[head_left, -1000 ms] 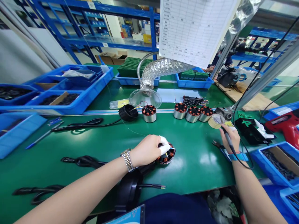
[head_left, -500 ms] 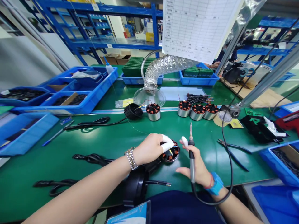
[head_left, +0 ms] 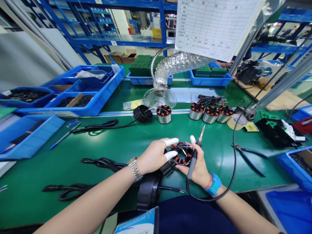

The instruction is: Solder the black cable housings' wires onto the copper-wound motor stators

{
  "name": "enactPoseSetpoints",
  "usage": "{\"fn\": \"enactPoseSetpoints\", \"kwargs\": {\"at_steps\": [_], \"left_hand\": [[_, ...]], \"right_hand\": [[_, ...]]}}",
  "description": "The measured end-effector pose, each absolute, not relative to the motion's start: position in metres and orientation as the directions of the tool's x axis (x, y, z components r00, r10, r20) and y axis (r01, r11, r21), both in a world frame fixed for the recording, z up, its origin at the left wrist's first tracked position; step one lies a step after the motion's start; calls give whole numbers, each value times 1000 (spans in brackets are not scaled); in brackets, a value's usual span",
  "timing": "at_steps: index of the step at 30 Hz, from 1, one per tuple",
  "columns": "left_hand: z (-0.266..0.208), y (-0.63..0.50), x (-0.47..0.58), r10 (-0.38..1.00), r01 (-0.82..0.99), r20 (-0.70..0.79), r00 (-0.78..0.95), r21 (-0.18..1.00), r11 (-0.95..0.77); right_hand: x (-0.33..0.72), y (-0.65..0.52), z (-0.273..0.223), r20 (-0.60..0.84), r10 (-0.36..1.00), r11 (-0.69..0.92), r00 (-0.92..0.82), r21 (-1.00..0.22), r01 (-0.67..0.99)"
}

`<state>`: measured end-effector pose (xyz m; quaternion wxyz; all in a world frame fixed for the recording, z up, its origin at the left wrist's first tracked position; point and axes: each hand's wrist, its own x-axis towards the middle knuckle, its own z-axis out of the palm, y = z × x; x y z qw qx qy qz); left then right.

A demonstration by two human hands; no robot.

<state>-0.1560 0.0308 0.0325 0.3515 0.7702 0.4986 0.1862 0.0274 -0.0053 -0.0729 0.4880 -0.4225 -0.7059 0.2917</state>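
The wound motor core (head_left: 187, 156) is between your hands over the near middle of the counter (head_left: 119, 141), just beyond the black housing (head_left: 149, 191); whether its base touches the counter you can't tell from here. Expect it to be dense for its size and stiff. Its metal outer ring is likely smooth enough to slip on bare skin, while the copper coils and the thin wires across its open face look easy to nick or tug loose. Hold it by the outer ring, near and far sides, and keep pressure off the wires.

Your left hand (head_left: 153, 157) comes in from the near left, palm down, its grip closed on the core's left edge with two white-capped fingertips. Your right hand (head_left: 201, 167) does double duty: its grip is clamped around the soldering iron (head_left: 195, 152), while its fingers also brace the core's right side. The iron is light and rigid, best held by its handle; treat its metal tip as hot. It leans far and right, pointing away from the coils, and its cable (head_left: 234, 152) loops over your right forearm.
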Motion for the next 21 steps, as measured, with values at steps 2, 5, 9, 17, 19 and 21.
{"fn": "enactPoseSetpoints", "kwargs": {"at_steps": [2,5,9,17,19,21], "left_hand": [[30,34,-150,908,657,-68,414,712,-246],[32,42,-146,908,674,-22,419,677,-295],[44,54,-150,901,773,38,433,498,-393],[71,62,-159,873,838,-78,481,332,-433],[73,61,-161,874,836,-83,479,347,-426],[74,59,-162,875,833,-82,477,360,-420]], "right_hand": [[31,3,-68,430,884,466,-183,-837,287],[37,17,-53,319,928,347,-194,-929,132],[39,25,-32,141,956,106,-255,-984,-146],[37,1,-10,-39,926,-167,-375,-935,-314],[39,0,-9,-65,918,-202,-392,-926,-320],[41,0,-8,-80,917,-215,-390,-924,-316]]}}
